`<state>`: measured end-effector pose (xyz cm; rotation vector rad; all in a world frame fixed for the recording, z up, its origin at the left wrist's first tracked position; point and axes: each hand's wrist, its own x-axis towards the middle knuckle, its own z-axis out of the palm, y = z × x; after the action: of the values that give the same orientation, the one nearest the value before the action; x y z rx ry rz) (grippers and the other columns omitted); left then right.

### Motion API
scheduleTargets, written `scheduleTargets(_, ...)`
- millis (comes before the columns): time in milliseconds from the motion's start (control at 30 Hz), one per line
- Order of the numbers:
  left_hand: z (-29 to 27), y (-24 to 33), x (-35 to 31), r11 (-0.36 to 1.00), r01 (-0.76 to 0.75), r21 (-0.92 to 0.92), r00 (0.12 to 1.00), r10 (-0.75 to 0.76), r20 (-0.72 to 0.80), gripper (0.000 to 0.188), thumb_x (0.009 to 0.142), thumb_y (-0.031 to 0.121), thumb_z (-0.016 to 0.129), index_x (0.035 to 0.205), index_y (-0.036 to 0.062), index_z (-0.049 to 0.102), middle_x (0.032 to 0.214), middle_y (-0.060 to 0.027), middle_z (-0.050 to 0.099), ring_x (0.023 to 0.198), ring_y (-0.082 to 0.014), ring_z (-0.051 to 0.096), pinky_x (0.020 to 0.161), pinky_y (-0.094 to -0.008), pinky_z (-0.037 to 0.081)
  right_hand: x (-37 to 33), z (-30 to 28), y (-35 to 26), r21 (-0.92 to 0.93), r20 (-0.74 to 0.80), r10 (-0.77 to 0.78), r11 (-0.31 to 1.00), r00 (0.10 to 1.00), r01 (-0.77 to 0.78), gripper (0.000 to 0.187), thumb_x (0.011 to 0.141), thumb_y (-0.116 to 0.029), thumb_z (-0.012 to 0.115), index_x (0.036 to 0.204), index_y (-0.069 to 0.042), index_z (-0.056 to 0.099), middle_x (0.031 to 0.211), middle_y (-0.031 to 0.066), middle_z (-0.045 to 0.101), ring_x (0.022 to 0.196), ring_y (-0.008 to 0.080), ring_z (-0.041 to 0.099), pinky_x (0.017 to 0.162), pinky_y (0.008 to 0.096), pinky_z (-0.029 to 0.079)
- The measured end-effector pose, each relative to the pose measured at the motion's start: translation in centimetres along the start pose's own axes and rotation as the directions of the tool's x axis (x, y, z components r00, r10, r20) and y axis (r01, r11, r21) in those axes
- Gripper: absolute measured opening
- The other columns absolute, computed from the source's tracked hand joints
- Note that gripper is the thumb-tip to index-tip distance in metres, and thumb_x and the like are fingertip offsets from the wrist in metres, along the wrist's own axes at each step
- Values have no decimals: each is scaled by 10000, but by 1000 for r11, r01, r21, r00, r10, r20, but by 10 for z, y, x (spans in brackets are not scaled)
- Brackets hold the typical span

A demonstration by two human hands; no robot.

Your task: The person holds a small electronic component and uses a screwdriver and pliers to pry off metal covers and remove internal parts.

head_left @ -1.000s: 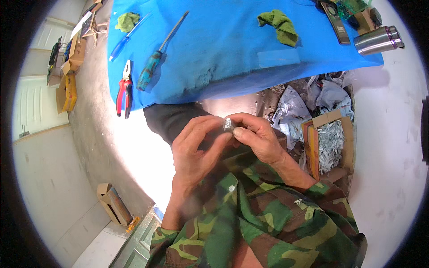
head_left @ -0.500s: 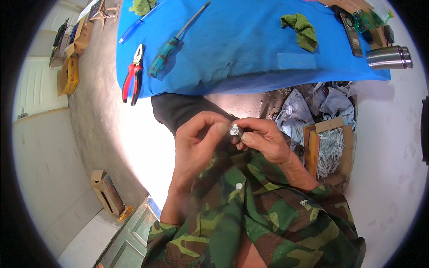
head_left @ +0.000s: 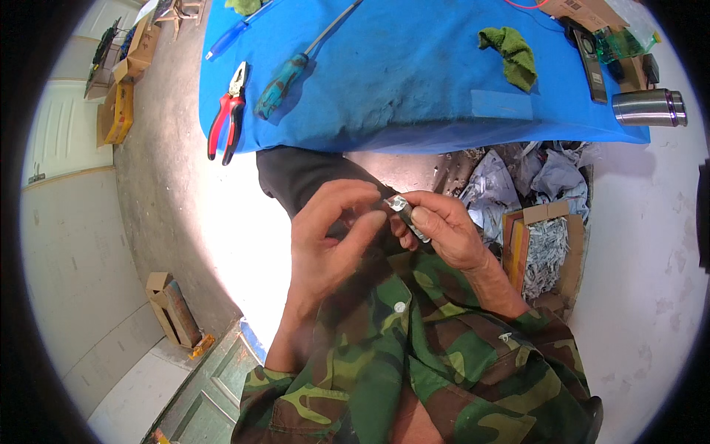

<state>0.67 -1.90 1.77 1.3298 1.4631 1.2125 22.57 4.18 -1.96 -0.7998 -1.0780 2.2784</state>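
So, the right hand (head_left: 452, 235) pinches a small shiny piece (head_left: 406, 212), and the left hand (head_left: 318, 229) sits half open by its top (I can't tell if it touches anything). It looks like fiddly handling, and the next move needs a steady right pinch.

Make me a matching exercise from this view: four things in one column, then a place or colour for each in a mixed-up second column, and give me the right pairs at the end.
Things:
1. pliers
2. flask
3. small metal piece
4. thick screwdriver

Places and colours:
A. held in the right hand
B. blue-green handle
C. red and black handles
D. silver-coloured, by the right corner of the blue cloth

Right pairs: 1-C, 2-D, 3-A, 4-B
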Motion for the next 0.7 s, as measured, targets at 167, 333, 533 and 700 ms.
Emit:
scheduleTargets(167,2,5,-2,999,49,-3,999,-49,10,356,880,-7,801,1223,-10,709,1264,-114,683,985,-152,689,836,-279,560,4,2,-2,-46,28,7,999,1000,-6,340,1101,-181,540,1338,44,633,1044,62,713,855,92,657,769,268,563)
scheduleTargets(333,6,17,5,986,-51,157,999,52,1,254,867,29,815,1107,-11,741,1161,-125,722,970,-190,708,810,-301,563,1,13,-10,-164,-48,25,986,999,-33,311,1084,-139,562,1321,48,634,1029,42,707,867,75,644,769,258,551)
scheduleTargets(533,5,9,7,998,44,40,999,-44,-7,101,972,60,725,1013,-29,751,1028,-109,747,895,-157,693,793,-276,539,3,10,-8,-210,27,8,978,1000,-2,314,1068,-124,577,1327,40,648,1028,59,719,861,85,666,771,259,562)
scheduleTargets(700,2,3,7,920,340,-193,940,-336,58,197,1031,161,688,1032,-27,745,989,-45,732,840,-102,636,763,-246,500,3,10,-6,-200,39,29,980,999,-20,324,1063,-151,588,1326,24,660,1008,58,731,831,87,665,736,257,549)
